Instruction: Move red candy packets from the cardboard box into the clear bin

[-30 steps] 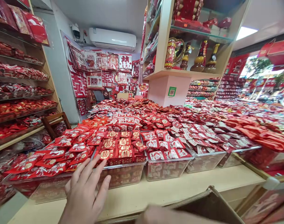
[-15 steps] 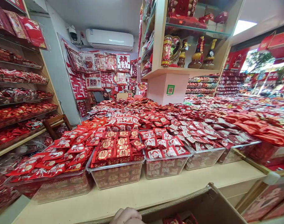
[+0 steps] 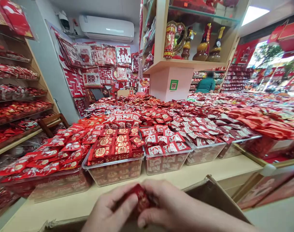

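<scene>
Both my hands are raised over an open cardboard box (image 3: pixel 211 196) and hold one small red packet (image 3: pixel 141 200) between them. My left hand (image 3: pixel 113 207) grips its left side, thumb across the front. My right hand (image 3: pixel 165 201) closes round its right side with fingers and thumb. Gold marks show on the packet, blurred by motion. Just beyond stands a clear plastic bin (image 3: pixel 118 176) filled with red packets (image 3: pixel 122 147) bearing round gold prints. Beside it on the right, another clear bin (image 3: pixel 167 165) holds red-and-white packets (image 3: pixel 158 149).
A pale counter (image 3: pixel 64 206) runs along the bins' front. A large bin of red packets (image 3: pixel 50 158) stands left. Stocked shelves (image 3: pixel 18 77) line the left wall. A glass-shelved cabinet (image 3: pixel 180 64) rises behind the bins. A person in green (image 3: pixel 205 85) is far off.
Both hands have come up into view with a red packet between them; earlier only one hand showed at the box's edge. The camera view has tilted down slightly, and a distant person now shows.
</scene>
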`<state>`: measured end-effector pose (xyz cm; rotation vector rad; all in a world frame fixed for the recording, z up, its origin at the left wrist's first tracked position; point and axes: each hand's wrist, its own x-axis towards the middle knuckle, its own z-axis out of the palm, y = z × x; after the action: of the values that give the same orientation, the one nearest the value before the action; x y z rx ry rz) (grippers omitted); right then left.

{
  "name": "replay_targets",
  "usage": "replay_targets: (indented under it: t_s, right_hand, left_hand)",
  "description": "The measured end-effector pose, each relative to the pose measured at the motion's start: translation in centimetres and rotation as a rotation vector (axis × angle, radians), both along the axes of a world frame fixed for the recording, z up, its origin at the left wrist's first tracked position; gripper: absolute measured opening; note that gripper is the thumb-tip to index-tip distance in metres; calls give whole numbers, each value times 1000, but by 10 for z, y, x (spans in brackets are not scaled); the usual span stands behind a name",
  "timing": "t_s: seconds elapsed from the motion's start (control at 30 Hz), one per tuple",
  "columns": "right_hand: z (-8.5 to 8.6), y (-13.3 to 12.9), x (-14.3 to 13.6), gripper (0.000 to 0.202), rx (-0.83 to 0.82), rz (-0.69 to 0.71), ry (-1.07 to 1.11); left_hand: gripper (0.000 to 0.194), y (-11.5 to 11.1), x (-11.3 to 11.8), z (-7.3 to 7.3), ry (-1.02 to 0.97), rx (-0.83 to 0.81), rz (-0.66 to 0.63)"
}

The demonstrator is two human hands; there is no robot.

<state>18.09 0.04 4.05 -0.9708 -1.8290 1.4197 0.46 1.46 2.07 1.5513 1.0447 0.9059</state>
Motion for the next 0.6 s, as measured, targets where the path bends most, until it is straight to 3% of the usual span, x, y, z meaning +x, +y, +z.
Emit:
replay_targets:
  t_s: [0.07, 0.13, 0.27, 0.43, 0.6]
  right_hand:
    - [-2, 12, -2, 29, -114, -58, 137]
    - [-8, 22, -4, 33, -227, -123, 272]
    - [-21, 32, -2, 33, -210, -203, 359]
    - [-35, 35, 2, 34, -208, -187, 333]
    - [-41, 31, 3, 40, -255, -143, 341]
  left_hand:
    - [24, 10, 6, 15, -15, -30, 15]
    - [19, 18, 10, 20, -55, -51, 62]
    - [18, 22, 13, 7, -259, -190, 110]
    - [23, 20, 11, -13, -379, -336, 81]
    - [25, 20, 10, -11, -379, -408, 98]
